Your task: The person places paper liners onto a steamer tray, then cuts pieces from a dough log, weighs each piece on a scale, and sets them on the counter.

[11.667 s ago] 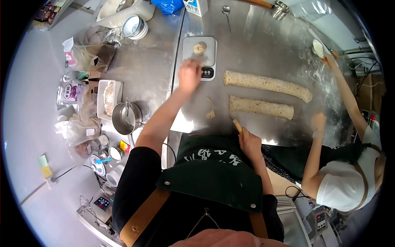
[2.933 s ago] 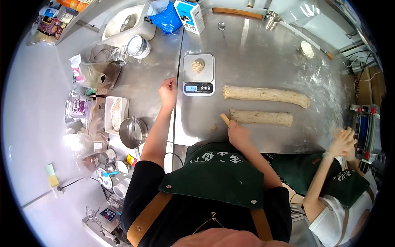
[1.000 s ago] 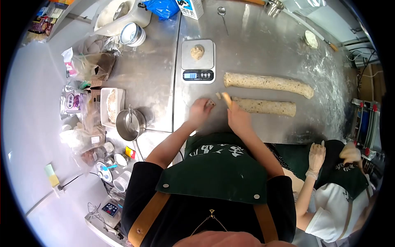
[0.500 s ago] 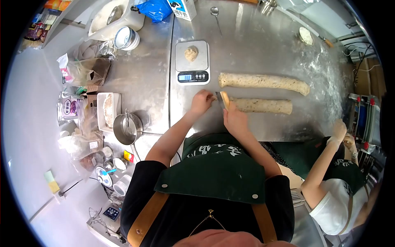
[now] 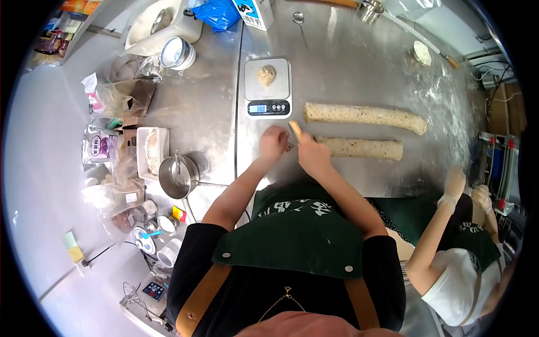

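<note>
Two long speckled dough logs lie on the steel table: the far log (image 5: 364,115) and the near log (image 5: 362,147). My right hand (image 5: 311,155) grips a wooden-handled dough scraper (image 5: 295,131) at the near log's left end. My left hand (image 5: 273,142) rests just left of the scraper, its fingers closed at a small dough piece that I can barely see. Behind my hands stands a digital scale (image 5: 268,87) carrying a dough lump (image 5: 266,74).
At the left are a steel bowl (image 5: 176,175), a white tray (image 5: 149,150), bags and small containers. A milk carton (image 5: 252,10), a blue bag (image 5: 218,12) and a spoon (image 5: 300,24) sit at the back. A co-worker's gloved hands (image 5: 463,188) are at the right, by a floured patch.
Both my hands have stayed at the near log's left end; the scraper's handle has tilted up and to the left. The co-worker's hands have shifted at the right edge.
</note>
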`<state>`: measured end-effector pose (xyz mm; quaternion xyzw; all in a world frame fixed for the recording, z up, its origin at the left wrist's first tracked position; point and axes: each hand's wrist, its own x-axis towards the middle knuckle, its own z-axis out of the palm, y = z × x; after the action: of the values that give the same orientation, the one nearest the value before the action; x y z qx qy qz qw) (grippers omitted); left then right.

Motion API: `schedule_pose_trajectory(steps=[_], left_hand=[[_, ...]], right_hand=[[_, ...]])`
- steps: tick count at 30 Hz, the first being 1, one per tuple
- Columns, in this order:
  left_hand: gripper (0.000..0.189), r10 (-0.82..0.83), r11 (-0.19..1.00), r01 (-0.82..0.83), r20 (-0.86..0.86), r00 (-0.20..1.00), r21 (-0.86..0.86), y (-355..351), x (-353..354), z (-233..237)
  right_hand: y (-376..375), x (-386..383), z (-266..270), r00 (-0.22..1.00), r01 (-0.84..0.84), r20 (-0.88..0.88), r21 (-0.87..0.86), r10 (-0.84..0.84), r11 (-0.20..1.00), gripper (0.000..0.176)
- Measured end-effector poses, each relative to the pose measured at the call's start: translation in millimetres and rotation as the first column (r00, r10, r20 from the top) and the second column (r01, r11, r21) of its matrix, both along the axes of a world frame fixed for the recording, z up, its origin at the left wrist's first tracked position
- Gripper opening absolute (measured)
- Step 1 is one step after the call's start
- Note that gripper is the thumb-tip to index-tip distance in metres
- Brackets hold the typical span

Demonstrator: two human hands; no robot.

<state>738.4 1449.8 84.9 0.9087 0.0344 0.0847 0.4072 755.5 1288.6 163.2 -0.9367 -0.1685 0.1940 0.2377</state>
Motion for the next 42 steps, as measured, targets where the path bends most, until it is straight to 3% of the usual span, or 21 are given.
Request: schedule_pose_trajectory(steps=[4,7,12,18,22,25,31,37,40,42], left_hand=[[0.007,0.202,0.979,-0.201,0.033,0.979,-0.023,32.5,9.4,16.1],[0.007,0.235,0.97,-0.241,0.148,0.961,0.027,54.4,31.9,25.3],[0.009,0.233,0.965,-0.254,0.235,0.943,0.062,66.1,90.7,50.8],[0.009,0.114,0.946,-0.209,0.348,0.93,0.247,69.5,143.3,66.3],[0.018,-0.071,0.889,-0.042,0.227,0.971,0.457,72.3,143.8,63.2],[0.026,-0.101,0.862,0.002,0.167,0.981,0.507,75.0,140.9,67.7],[0.031,0.108,0.991,-0.121,0.218,0.97,0.049,91.2,116.6,55.8],[0.026,0.143,0.98,-0.167,0.196,0.97,0.109,101.8,91.2,59.3],[0.019,0.266,0.964,-0.266,0.193,0.945,-0.023,104.4,84.7,60.0],[0.017,0.284,0.957,-0.291,0.199,0.938,0.004,109.0,80.0,57.4]], right_hand=[[-28.0,-9.6,8.7,0.996,-0.043,0.086,0.062,0.038,0.997,0.025],[-43.7,-14.6,18.1,0.985,-0.148,0.084,-0.026,0.15,0.989,0.023],[-49.7,-32.3,17.5,0.97,-0.184,0.151,-0.069,0.192,0.981,0.025],[-50.3,-35.7,0.8,0.97,-0.14,0.199,0.003,0.137,0.99,0.029],[-49.8,-36.2,0.1,0.973,-0.155,0.173,-0.014,0.155,0.988,0.032],[-46.8,-35.2,6.2,0.967,-0.172,0.181,-0.057,0.179,0.984,0.024],[-47.8,-35.9,0.1,0.962,-0.181,0.201,-0.05,0.188,0.982,0.025],[-46.2,-37.0,0.9,0.956,-0.186,0.221,-0.059,0.194,0.981,0.028],[-46.0,-36.9,1.1,0.953,-0.182,0.238,-0.045,0.187,0.982,0.029],[-46.6,-36.7,0.0,0.955,-0.179,0.232,-0.053,0.187,0.982,0.029]])
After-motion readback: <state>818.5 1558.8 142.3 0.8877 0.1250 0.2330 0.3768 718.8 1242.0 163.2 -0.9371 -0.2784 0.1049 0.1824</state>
